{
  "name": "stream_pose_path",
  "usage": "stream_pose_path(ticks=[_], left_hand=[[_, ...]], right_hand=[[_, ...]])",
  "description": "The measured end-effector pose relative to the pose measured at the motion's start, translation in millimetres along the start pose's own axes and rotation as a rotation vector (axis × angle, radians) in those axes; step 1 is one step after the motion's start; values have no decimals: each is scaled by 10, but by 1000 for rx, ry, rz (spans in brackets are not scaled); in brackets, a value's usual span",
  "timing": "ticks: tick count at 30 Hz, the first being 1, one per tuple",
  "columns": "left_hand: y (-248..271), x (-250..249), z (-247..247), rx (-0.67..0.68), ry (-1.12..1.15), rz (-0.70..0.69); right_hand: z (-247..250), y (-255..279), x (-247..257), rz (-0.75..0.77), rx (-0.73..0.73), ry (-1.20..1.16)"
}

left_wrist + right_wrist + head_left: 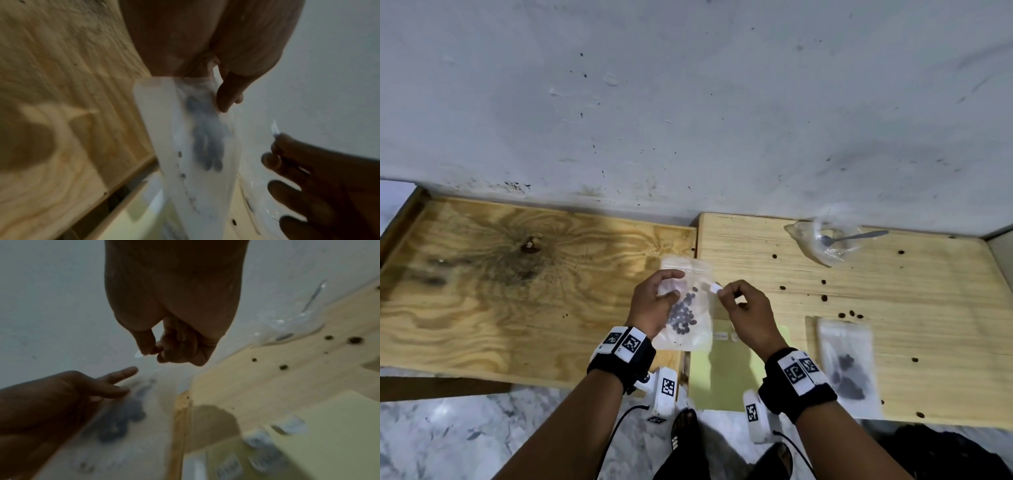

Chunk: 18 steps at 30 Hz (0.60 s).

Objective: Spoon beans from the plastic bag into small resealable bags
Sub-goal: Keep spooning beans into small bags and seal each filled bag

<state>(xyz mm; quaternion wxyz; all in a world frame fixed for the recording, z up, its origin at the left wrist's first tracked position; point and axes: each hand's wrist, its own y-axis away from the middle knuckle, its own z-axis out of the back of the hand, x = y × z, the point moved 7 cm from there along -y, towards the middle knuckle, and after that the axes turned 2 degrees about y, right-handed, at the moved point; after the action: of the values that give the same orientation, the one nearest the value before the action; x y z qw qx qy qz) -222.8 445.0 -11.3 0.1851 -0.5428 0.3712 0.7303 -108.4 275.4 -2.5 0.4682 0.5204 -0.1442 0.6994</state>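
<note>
Nearest, a pale green sheet (722, 373) and a flat filled bag (847, 363) lie on the grainy wood tabletop (893, 308). The left hand (654, 301) grips a clear small resealable bag (688, 308) of dark beans (683, 315); the right hand (746, 315) pinches a white scrap (715, 287). Farthest, a metal spoon (854, 237) rests in the crumpled plastic bag (822, 240).

wrists: black bands (619, 363) | white marker tags (796, 371) | black cables (619, 416)

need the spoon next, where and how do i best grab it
Judging by its pose, take the spoon by its handle end, coming from the right. The bowl sits inside the clear plastic bag, while the handle sticks out rightward, free over the wooden board. A thumb-and-finger pinch should suit the thin, flat handle.
</note>
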Motion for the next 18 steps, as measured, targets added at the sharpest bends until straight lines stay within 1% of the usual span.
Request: stream_pose_path(ticks=[2, 3, 5, 9, 13, 18], left_hand=[[81, -110, -162, 81, 35, -16], [119, -157, -229, 108, 52, -22], [185, -232, -340, 141, 84, -20], [273, -312, -453, 162, 118, -30], [341, -343, -520, 192, 126, -54], [386, -341, -571, 206, 105, -72]], right_hand=[[-8, 9, 203, 63, 59, -7], [0, 2, 257, 83, 57, 9], [52, -18, 278, 102, 9, 49], [171, -14, 217, 99, -86, 128], [269, 76, 229, 91, -147, 181], [328, 163, 223, 74, -170, 129]])
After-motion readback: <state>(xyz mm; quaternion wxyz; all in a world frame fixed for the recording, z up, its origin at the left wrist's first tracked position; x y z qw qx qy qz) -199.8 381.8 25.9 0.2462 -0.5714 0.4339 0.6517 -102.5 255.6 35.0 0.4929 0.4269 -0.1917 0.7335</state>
